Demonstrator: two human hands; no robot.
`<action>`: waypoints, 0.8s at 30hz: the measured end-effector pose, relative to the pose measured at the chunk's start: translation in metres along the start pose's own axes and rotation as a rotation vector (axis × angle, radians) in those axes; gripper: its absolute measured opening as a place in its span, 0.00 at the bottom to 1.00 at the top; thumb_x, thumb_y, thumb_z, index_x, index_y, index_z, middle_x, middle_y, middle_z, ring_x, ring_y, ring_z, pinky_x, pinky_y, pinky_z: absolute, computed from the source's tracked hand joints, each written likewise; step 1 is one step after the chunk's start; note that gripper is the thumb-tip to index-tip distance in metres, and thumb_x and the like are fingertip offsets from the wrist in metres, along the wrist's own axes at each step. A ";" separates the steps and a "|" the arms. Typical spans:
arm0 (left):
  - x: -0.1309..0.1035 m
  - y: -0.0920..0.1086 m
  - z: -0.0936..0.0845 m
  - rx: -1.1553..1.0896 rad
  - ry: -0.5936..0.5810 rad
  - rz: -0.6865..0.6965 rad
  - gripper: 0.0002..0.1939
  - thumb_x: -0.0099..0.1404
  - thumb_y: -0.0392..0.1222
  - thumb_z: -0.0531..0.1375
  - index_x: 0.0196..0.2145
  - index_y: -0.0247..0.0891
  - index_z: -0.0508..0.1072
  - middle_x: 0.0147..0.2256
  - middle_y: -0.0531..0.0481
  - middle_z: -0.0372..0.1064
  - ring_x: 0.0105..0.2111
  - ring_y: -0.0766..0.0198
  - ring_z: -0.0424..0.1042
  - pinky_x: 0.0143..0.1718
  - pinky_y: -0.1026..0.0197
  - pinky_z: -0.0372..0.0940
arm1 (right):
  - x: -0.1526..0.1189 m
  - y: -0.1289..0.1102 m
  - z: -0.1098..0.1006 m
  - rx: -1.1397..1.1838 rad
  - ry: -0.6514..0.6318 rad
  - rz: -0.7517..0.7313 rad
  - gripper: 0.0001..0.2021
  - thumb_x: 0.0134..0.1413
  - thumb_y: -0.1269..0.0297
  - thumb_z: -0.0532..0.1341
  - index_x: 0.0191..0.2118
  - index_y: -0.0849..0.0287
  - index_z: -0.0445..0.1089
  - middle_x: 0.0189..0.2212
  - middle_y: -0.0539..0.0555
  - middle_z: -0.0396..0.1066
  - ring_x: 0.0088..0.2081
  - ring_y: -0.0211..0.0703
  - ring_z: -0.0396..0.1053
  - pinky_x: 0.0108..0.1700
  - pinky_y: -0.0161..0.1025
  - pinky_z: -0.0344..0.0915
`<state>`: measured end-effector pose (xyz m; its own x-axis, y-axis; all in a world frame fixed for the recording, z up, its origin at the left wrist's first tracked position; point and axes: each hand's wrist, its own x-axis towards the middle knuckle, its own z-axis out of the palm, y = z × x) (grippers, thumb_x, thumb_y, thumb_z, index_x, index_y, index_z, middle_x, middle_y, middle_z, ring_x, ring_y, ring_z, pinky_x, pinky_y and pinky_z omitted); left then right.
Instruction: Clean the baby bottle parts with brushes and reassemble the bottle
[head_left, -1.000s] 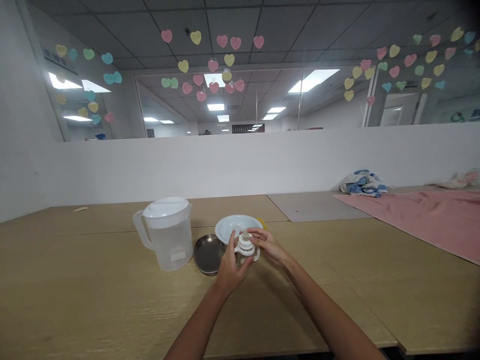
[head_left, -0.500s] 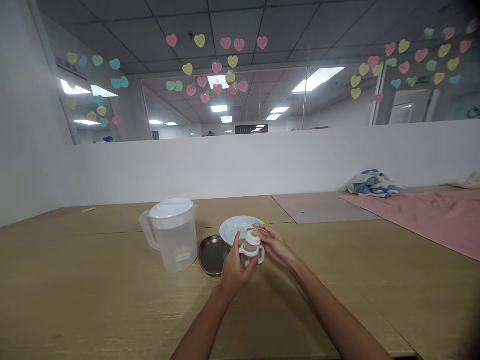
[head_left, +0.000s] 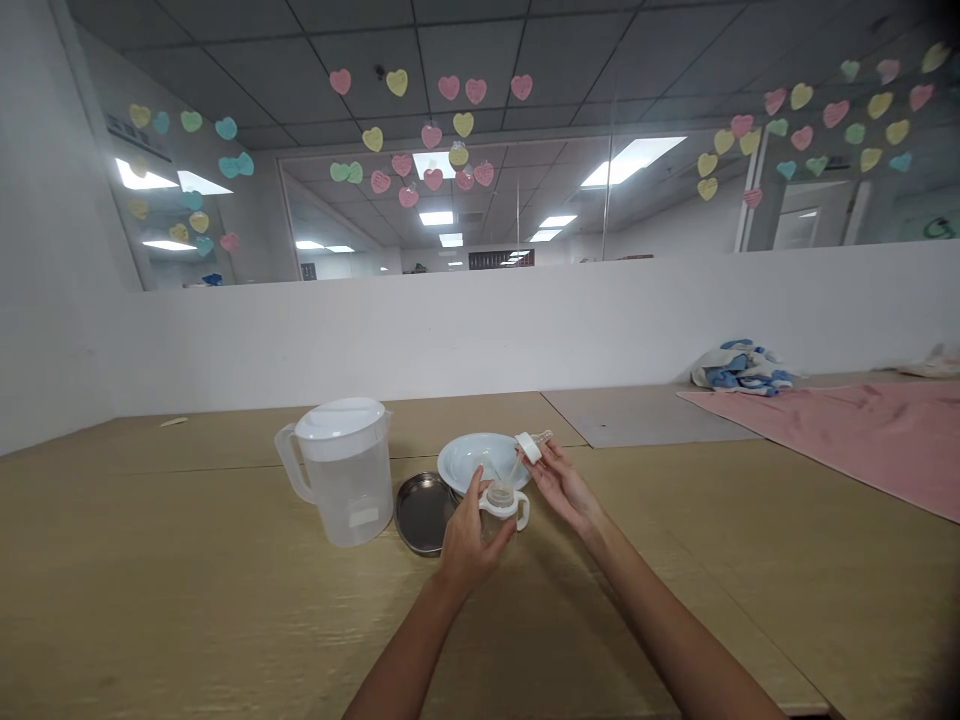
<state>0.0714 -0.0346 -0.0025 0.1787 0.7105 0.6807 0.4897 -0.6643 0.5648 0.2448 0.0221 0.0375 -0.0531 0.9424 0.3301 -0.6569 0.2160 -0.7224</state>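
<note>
Over tan wooden surface (head_left: pixel 225 590), before round pale-blue bowl (head_left: pixel 459 456): clear bottle (head_left: pixel 500 495), white looped handle (head_left: pixel 523 511); white teated cap (head_left: pixel 529 448), apart
Left hand's (head_left: pixel 469 540) fingers clamped round bottle, right hand's (head_left: pixel 568 492) on cap; probably light, stiff, slippery if wet; grip by handle

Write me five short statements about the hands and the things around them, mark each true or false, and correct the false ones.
1. The left hand holds the clear bottle. True.
2. The white cap sits on the bottle's neck. False: the right hand holds it apart from the bottle, which is open at the top.
3. The pitcher stands left of the metal dish. True.
4. The pink cloth lies under the pitcher. False: it lies well to the right, beyond the right hand.
5. The blue-and-white cloth is crumpled. True.
</note>
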 end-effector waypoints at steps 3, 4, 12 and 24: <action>0.000 -0.001 0.001 0.078 0.015 0.013 0.38 0.59 0.48 0.56 0.61 0.35 0.44 0.51 0.38 0.64 0.51 0.54 0.64 0.51 0.52 0.59 | 0.001 -0.004 -0.002 -0.011 -0.010 -0.028 0.12 0.41 0.60 0.67 0.34 0.53 0.68 0.43 0.51 0.70 0.52 0.45 0.63 0.56 0.45 0.62; 0.000 -0.001 0.001 0.104 0.020 0.017 0.37 0.59 0.48 0.57 0.61 0.35 0.44 0.50 0.38 0.64 0.50 0.54 0.64 0.51 0.52 0.59 | 0.002 -0.006 -0.003 -0.004 -0.012 -0.033 0.11 0.42 0.60 0.67 0.34 0.53 0.68 0.44 0.51 0.69 0.53 0.46 0.63 0.56 0.45 0.62; -0.001 -0.006 0.000 0.161 0.037 0.042 0.36 0.58 0.48 0.58 0.60 0.35 0.48 0.51 0.39 0.63 0.51 0.53 0.62 0.52 0.51 0.58 | 0.009 -0.039 -0.024 0.202 0.116 -0.165 0.07 0.47 0.65 0.63 0.35 0.54 0.68 0.46 0.52 0.69 0.54 0.40 0.61 0.54 0.35 0.64; -0.033 0.007 -0.087 0.219 0.737 -0.004 0.29 0.63 0.48 0.52 0.59 0.39 0.50 0.58 0.41 0.51 0.59 0.53 0.51 0.59 0.50 0.47 | 0.008 -0.047 -0.025 0.332 0.317 -0.024 0.06 0.55 0.70 0.55 0.37 0.56 0.67 0.48 0.54 0.68 0.49 0.38 0.67 0.44 0.33 0.72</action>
<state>-0.0056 -0.0831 0.0201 -0.4006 0.3235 0.8572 0.6610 -0.5459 0.5149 0.2941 0.0258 0.0589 0.1639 0.9809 0.1046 -0.8633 0.1940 -0.4659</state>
